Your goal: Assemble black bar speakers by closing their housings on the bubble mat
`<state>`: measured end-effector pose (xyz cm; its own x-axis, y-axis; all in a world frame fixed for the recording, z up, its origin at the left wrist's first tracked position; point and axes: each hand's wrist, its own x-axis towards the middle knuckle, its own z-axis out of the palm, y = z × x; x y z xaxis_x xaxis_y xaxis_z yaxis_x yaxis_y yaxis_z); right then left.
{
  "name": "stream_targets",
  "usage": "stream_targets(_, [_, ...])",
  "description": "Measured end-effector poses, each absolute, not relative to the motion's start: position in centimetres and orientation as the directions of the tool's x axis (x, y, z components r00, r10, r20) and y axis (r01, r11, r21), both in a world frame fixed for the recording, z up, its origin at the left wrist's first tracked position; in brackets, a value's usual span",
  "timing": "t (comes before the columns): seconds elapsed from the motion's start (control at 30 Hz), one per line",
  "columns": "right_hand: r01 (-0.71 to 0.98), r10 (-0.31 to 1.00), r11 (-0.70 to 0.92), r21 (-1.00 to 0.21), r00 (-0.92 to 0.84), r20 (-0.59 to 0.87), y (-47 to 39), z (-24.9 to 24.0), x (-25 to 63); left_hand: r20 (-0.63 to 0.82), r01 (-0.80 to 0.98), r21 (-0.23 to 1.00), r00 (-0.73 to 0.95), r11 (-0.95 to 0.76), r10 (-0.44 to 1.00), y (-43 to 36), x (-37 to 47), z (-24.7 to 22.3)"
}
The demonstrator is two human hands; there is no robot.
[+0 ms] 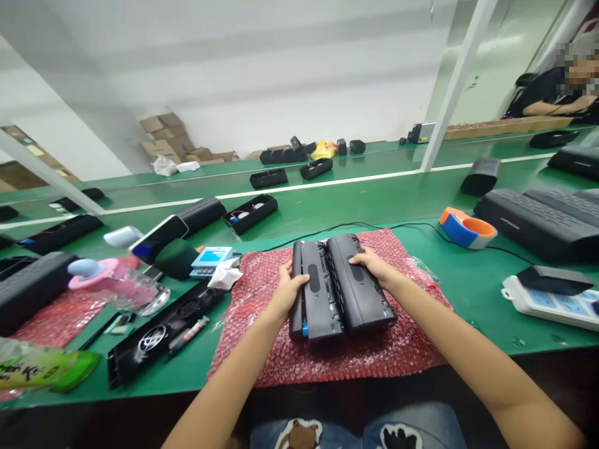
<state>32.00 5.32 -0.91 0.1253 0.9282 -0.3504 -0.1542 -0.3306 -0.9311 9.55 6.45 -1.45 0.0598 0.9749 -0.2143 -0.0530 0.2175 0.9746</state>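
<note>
With our left hand (285,293) we grip the left casing (324,312), with our right hand (374,265) the right casing (362,302), both on red bubble wrap (259,340), the orange-blue ring (468,232) being at two o'clock from them.

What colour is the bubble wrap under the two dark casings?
The bubble wrap is red, clearest in head view.

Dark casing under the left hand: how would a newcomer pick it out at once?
On the green table lies a red bubble-wrap sheet. Over that sheet, the left hand holds the left casing of a dark, side-by-side pair. Unlike the right casing, it shows a small bit of blue at its near end.
</note>
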Motion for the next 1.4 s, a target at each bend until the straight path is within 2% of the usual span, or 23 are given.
stream_targets(0.17, [-0.090, 0.949, -0.264, -0.960, 0.153, -0.275, 5.2, -1.6, 32.4, -0.259, -0.116, 0.958, 0.057, 0.264, 0.964, 5.7, 9.4, -1.4])
stream_targets(0.23, [0.112, 0.973, -0.145, -0.983, 0.196, -0.121, 4.8, -1.2, 32.7, -0.262, -0.091, 0.960, 0.044, 0.265, 0.964, 5.6, 9.5, -1.2])
stream_targets(0.27, [0.276, 0.988, -0.058, -0.960, 0.151, -0.017, 4.5, -0.8, 32.9, -0.257, -0.070, 0.963, 0.040, 0.259, 0.966, 5.6, 9.6, -1.0])
stream_targets(0.33, [0.571, 0.990, 0.137, -0.809, -0.098, 0.099, 3.8, 0.2, 33.2, -0.246, -0.027, 0.969, 0.039, 0.247, 0.969, 5.6, 9.8, -0.7])
stream_targets(0.4, [0.678, 0.945, 0.258, -0.688, -0.326, 0.033, 3.0, 1.4, 33.7, -0.249, -0.005, 0.968, 0.042, 0.249, 0.968, 5.6, 9.8, -0.4])
stream_targets(0.47, [0.693, 0.926, 0.250, -0.676, -0.376, -0.043, 2.3, 2.1, 34.4, -0.265, -0.004, 0.964, 0.057, 0.266, 0.963, 5.6, 9.8, -0.4])
stream_targets(0.53, [0.663, 0.940, 0.199, -0.722, -0.337, -0.051, 1.7, 2.1, 35.5, -0.272, -0.033, 0.961, 0.090, 0.276, 0.958, 5.5, 9.7, -0.5])
stream_targets(0.67, [0.518, 0.990, 0.068, -0.853, -0.144, -0.009, 1.0, 0.5, 38.9, -0.290, -0.129, 0.942, 0.149, 0.309, 0.946, 5.4, 9.5, -1.2])
stream_targets(0.73, [0.454, 0.999, -0.013, -0.891, -0.038, -0.034, 0.7, -0.4, 40.6, -0.315, -0.136, 0.929, 0.193, 0.343, 0.929, 5.4, 9.4, -1.3])
stream_targets(0.8, [0.433, 0.996, -0.087, -0.897, 0.018, -0.088, 0.2, -0.7, 41.6, -0.329, -0.127, 0.923, 0.229, 0.363, 0.916, 5.5, 9.3, -1.3])
stream_targets(0.87, [0.493, 0.992, -0.129, -0.860, 0.055, -0.117, -0.5, -0.2, 41.3, -0.335, -0.128, 0.920, 0.234, 0.371, 0.913, 5.6, 9.2, -1.2])
stream_targets(0.93, [0.605, 0.991, -0.103, -0.789, 0.131, -0.029, -1.5, 0.9, 39.6, -0.343, -0.140, 0.915, 0.229, 0.380, 0.911, 5.6, 9.1, -1.2])
stream_targets(1.0, [0.688, 0.972, -0.003, -0.726, 0.172, 0.158, -2.4, 2.2, 36.6, -0.351, -0.159, 0.907, 0.227, 0.390, 0.908, 5.4, 8.9, -1.3])
stream_targets(1.03, [0.670, 0.964, 0.081, -0.738, 0.137, 0.229, -2.7, 2.9, 34.8, -0.349, -0.172, 0.905, 0.224, 0.390, 0.910, 5.3, 8.8, -1.3])
stream_targets(1.07, [0.600, 0.971, 0.142, -0.787, 0.068, 0.227, -2.7, 3.4, 33.0, -0.344, -0.188, 0.903, 0.220, 0.386, 0.913, 5.1, 8.7, -1.4])
stream_targets(1.1, [0.492, 0.988, 0.133, -0.860, 0.004, 0.156, -2.5, 3.7, 31.3, -0.337, -0.206, 0.902, 0.214, 0.379, 0.917, 4.9, 8.6, -1.4])
stream_targets(1.17, [0.227, 0.991, -0.097, -0.969, -0.067, -0.115, -1.1, 3.9, 28.2, -0.320, -0.232, 0.902, 0.208, 0.364, 0.924, 4.5, 8.4, -1.3])
stream_targets(1.23, [0.008, 0.928, -0.365, -0.931, -0.073, -0.364, 1.1, 3.5, 26.0, -0.313, -0.233, 0.905, 0.203, 0.356, 0.928, 4.1, 8.4, -1.2])
stream_targets(1.3, [-0.055, 0.861, -0.507, -0.860, -0.078, -0.503, 3.5, 2.7, 24.8, -0.326, -0.217, 0.907, 0.183, 0.361, 0.928, 3.8, 8.6, -1.1])
stream_targets(1.4, [-0.030, 0.827, -0.558, -0.829, -0.097, -0.553, 6.0, 1.6, 24.4, -0.332, -0.212, 0.909, 0.156, 0.360, 0.930, 3.8, 9.0, -1.2])
